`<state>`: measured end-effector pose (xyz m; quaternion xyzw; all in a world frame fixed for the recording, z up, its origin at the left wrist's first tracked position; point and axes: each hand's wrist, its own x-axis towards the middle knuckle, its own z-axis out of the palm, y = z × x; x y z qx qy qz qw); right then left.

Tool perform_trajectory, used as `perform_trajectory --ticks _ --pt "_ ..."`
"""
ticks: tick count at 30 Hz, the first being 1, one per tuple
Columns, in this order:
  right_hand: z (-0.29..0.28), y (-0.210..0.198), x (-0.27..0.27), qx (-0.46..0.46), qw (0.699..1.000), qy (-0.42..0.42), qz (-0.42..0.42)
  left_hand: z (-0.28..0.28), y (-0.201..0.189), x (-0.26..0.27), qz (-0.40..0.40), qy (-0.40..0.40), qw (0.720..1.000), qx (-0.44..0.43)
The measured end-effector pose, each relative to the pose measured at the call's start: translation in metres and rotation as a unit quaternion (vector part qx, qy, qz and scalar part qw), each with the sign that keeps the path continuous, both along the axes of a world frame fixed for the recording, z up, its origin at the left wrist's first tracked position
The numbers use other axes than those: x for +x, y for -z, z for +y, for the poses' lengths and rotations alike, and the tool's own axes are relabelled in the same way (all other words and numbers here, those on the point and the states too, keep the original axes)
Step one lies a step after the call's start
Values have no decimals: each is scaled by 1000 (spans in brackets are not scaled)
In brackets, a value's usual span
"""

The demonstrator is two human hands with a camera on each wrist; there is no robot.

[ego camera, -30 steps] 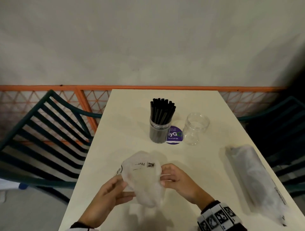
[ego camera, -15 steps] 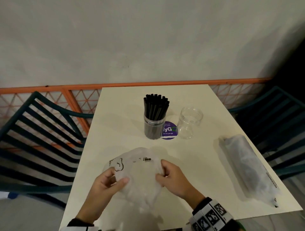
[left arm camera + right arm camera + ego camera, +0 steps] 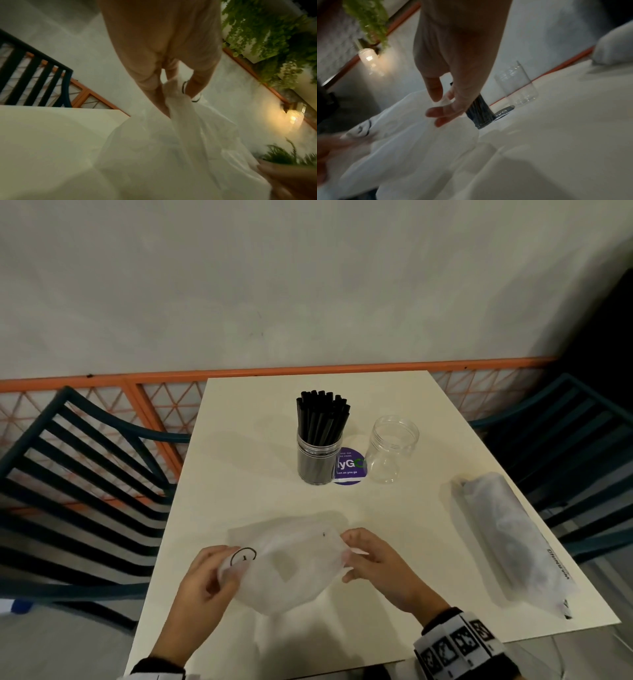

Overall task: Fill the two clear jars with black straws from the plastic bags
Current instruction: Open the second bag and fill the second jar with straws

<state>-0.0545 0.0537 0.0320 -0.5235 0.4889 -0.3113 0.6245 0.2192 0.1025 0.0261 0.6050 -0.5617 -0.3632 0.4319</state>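
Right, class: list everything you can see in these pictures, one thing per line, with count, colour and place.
Table: one, cream, centre.
Jar of straws: one, clear, packed with black straws, mid-table.
Empty jar: one, clear, right of the full jar.
Round sticker: one, purple, on the table between the jars.
Full plastic bag: one, whitish, lying along the table's right edge.
Limp plastic bag: one, whitish with black print, near edge, held by both hands.
Chairs: two, dark teal, either side.
Railing: one, orange, behind the table.
Left hand: pinches the bag's left end.
Right hand: pinches its right end; patterned wristband.
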Motion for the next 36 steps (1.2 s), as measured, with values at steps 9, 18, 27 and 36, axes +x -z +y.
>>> perform_trajectory --ticks 9,18,27,36 --pt "-7 3 8 -193 950 83 230 -2 -15 9 -148 -15 977 -154" --pt "15 29 6 -252 824 -141 487 4 38 21 -261 45 962 -71" --pt "10 58 55 -238 788 -137 551 26 51 19 -404 150 902 -14" --pt "10 92 63 -183 771 -202 576 -10 65 -49 -475 132 870 18"
